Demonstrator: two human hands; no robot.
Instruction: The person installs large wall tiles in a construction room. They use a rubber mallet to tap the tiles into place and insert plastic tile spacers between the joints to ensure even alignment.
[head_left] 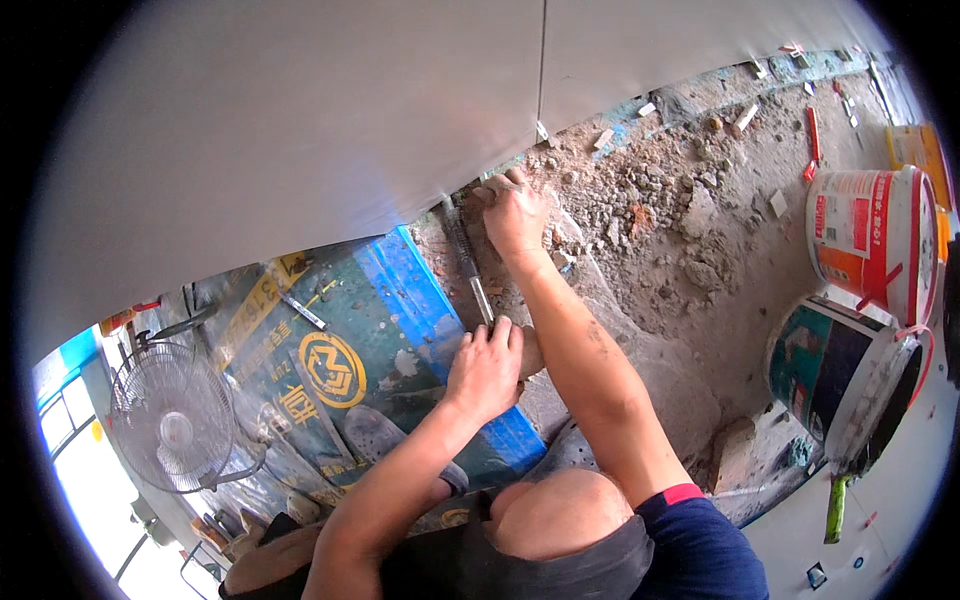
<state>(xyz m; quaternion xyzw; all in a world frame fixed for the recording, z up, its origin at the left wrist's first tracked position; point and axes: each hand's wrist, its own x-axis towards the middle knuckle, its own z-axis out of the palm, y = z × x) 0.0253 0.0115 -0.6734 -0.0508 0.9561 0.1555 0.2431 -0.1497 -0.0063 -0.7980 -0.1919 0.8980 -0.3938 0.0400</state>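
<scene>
My left hand [485,372] is closed around the lower end of a slim metal bar [467,258]. A dark ridged stretch runs along this bar, and its far end reaches the foot of the large grey wall panel [330,120]. Beside the left fingers a rounded tan piece [531,352] shows; its kind I cannot make out. To the right of the bar, my right hand [515,215] is at the panel's lower edge with its fingers curled. Whatever those fingers hold, if anything, is hidden against the edge.
Rubble [650,210] covers the floor on the right. Two buckets, a white-red one [865,235] and a dark-labelled one [825,370], lean there. Green printed floor sheeting [300,350] with a blue strip [405,285] spreads left, near a fan [175,425]. A red tool [812,145] lies far right.
</scene>
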